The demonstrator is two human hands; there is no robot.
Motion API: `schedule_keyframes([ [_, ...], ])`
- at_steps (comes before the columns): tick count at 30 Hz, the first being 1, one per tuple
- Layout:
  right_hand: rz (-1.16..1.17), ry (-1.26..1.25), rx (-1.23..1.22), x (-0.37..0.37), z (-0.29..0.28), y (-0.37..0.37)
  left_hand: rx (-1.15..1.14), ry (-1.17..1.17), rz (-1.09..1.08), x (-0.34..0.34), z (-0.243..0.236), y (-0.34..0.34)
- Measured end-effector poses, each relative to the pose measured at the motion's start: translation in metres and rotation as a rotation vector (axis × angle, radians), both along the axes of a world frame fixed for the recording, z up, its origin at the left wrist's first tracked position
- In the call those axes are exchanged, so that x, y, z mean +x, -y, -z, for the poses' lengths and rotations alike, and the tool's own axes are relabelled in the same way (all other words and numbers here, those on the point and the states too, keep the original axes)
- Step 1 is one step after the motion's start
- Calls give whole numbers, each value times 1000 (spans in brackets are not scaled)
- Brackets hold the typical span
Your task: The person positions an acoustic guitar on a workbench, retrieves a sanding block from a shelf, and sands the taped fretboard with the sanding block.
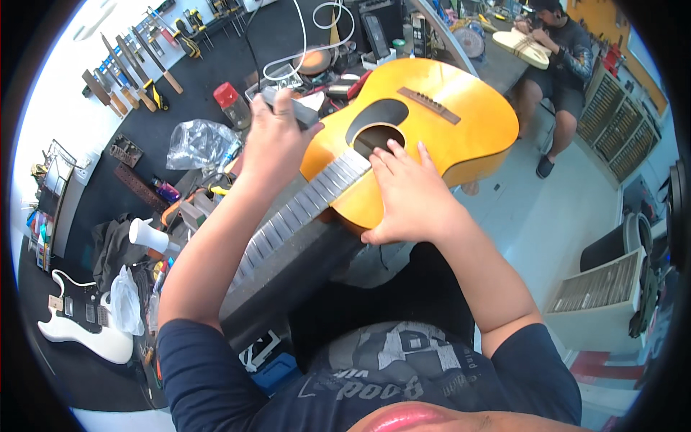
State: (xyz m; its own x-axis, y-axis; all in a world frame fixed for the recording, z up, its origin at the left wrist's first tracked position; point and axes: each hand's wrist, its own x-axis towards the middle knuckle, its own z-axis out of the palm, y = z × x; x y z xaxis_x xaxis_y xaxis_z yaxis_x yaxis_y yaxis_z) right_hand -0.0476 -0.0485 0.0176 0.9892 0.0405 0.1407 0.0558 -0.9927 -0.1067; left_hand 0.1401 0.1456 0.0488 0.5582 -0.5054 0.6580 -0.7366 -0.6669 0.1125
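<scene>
A yellow acoustic guitar (461,86) lies on its back across the bench edge, its body at the right and its neck reaching toward me at lower left. The fretboard (295,209) looks silvery grey between the frets. My right hand (410,191) rests on the guitar's top beside the sound hole (379,137), fingers spread, thumb at the body's near edge. Raised above the upper side of the neck, my left hand (273,140) is closed around a grey block-like thing (304,114), partly hidden by the fingers. Its exact kind cannot be made out.
Beyond the neck, a red-capped bottle (229,99), a clear plastic bag (201,144) and tools crowd the bench. A white electric guitar body (86,338) lies at far left. At upper right a seated person (565,61) handles a pale guitar body (520,47).
</scene>
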Motion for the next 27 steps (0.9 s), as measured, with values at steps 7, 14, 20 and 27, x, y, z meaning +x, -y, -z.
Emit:
schedule_keyframes([
  [7,-15,-22,9,4,-5,-6,-191,364,-35,-57,-98,-96],
  [14,52,-38,-33,0,-15,-12,-230,-5,-210,-105,-119,-229],
  [20,47,-46,-22,0,-15,-14,145,-340,-515,-87,-68,-228],
  [27,28,-48,2,0,-15,-12,705,-268,-656,9,-13,-256],
])
